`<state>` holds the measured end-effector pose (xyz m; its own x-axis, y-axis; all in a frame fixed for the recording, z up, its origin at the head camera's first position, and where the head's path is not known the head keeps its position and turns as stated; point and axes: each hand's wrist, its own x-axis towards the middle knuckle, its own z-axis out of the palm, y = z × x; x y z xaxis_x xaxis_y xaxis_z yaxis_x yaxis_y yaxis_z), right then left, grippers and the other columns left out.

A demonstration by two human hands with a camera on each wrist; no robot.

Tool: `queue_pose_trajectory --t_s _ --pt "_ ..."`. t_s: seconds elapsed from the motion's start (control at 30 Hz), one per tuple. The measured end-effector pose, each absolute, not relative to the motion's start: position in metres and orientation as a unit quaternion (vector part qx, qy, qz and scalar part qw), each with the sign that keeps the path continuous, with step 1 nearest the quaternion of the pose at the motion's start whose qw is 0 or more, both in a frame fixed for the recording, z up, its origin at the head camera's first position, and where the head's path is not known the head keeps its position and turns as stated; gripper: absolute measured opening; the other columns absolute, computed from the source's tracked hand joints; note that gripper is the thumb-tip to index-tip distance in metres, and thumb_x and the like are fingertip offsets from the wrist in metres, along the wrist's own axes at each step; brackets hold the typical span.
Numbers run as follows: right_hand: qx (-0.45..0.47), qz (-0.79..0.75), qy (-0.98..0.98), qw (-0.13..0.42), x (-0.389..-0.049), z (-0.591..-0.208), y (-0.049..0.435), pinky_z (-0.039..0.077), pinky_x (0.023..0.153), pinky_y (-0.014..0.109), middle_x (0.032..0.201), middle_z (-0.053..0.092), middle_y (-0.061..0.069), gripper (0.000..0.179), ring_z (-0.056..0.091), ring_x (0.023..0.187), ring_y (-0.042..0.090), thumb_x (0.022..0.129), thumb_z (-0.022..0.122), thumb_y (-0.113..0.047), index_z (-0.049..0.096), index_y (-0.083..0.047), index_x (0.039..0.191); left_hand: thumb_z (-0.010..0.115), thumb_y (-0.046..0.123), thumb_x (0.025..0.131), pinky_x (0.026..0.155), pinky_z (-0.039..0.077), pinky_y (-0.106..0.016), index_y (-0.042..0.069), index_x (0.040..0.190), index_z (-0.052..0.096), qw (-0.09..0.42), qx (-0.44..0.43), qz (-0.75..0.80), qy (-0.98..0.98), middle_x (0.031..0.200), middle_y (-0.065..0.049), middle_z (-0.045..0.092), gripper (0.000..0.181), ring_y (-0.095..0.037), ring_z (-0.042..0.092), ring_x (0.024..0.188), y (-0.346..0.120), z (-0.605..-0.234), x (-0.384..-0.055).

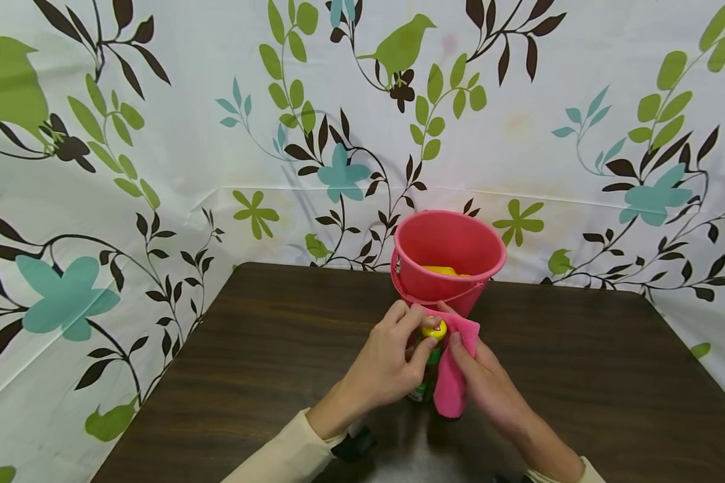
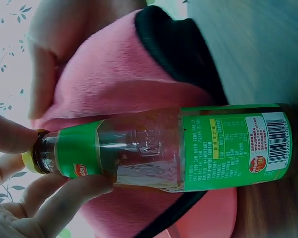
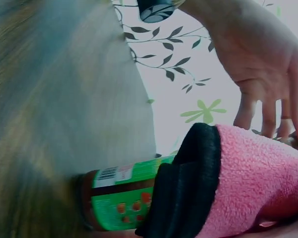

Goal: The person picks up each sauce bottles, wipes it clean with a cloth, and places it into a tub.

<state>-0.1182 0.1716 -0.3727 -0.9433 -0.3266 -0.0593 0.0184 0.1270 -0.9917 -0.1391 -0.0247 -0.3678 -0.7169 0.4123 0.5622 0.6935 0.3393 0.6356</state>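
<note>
A glass sauce bottle with a green label [image 2: 228, 148] and a yellow cap [image 1: 436, 330] stands upright on the table. My left hand [image 1: 387, 355] pinches it at the cap and neck, with thumb and fingers on either side. In my right hand [image 1: 495, 389] is a pink fleecy cloth [image 1: 451, 386] with black edging, gripped between thumb and fingers. The cloth drapes along the bottle's far side in the left wrist view and hides part of the label in the right wrist view.
Right behind the hands stands a pink bucket [image 1: 447, 292] with its handle hanging down at the front and something yellow [image 1: 444, 270] inside. The dark wooden table [image 1: 278, 342] ends at a curtain [image 1: 205, 147] printed with leaves and birds.
</note>
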Motion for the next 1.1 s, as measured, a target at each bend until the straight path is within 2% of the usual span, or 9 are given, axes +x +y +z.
queue_pose_trajectory --t_s 0.17,0.27,0.57,0.87,1.1 --pt "-0.122 -0.647 0.745 0.107 -0.117 -0.361 0.172 0.057 0.106 0.046 0.170 0.032 0.005 0.058 0.035 0.151 0.037 0.113 0.044 -0.040 0.024 -0.038 0.168 0.074 0.009 0.095 0.076 0.059 -0.023 0.009 0.111 0.066 0.156 -0.343 -0.456 -0.806 0.106 -0.005 0.057 0.018 -0.017 0.059 0.091 -0.024 -0.369 -0.139" --pt "-0.133 -0.648 0.745 0.093 -0.116 -0.356 0.172 0.058 0.103 0.043 0.168 0.033 0.007 0.057 0.037 0.148 0.039 0.114 0.043 -0.038 0.024 -0.039 0.168 0.074 0.010 0.095 0.079 0.059 -0.021 0.009 0.112 0.067 0.158 -0.342 -0.454 -0.808 0.108 -0.005 0.058 0.019 -0.022 0.061 0.096 -0.024 -0.368 -0.138" --pt "-0.143 -0.669 0.727 0.053 -0.111 -0.344 0.173 0.056 0.103 0.024 0.166 0.033 0.004 0.056 0.036 0.146 0.032 0.116 0.034 -0.041 0.022 -0.033 0.169 0.074 0.010 0.094 0.072 0.054 -0.016 0.009 0.113 0.068 0.163 -0.335 -0.452 -0.810 0.102 -0.006 0.056 0.020 -0.016 0.058 0.085 -0.023 -0.369 -0.137" --pt "-0.142 -0.671 0.728 -0.005 -0.108 -0.334 0.177 0.061 0.097 0.030 0.161 0.038 0.001 0.054 0.046 0.140 0.027 0.116 0.035 -0.036 0.023 -0.036 0.168 0.073 0.010 0.096 0.070 0.049 -0.016 0.010 0.110 0.068 0.180 -0.335 -0.443 -0.812 0.100 -0.006 0.056 0.015 -0.019 0.059 0.081 -0.022 -0.369 -0.137" --pt "-0.136 -0.686 0.715 -0.023 -0.108 -0.334 0.180 0.059 0.100 0.026 0.162 0.038 0.001 0.053 0.045 0.143 0.024 0.116 0.035 -0.037 0.026 -0.032 0.167 0.073 0.010 0.095 0.068 0.048 -0.015 0.011 0.110 0.069 0.192 -0.334 -0.437 -0.813 0.099 -0.006 0.057 0.015 -0.018 0.058 0.080 -0.022 -0.370 -0.137"
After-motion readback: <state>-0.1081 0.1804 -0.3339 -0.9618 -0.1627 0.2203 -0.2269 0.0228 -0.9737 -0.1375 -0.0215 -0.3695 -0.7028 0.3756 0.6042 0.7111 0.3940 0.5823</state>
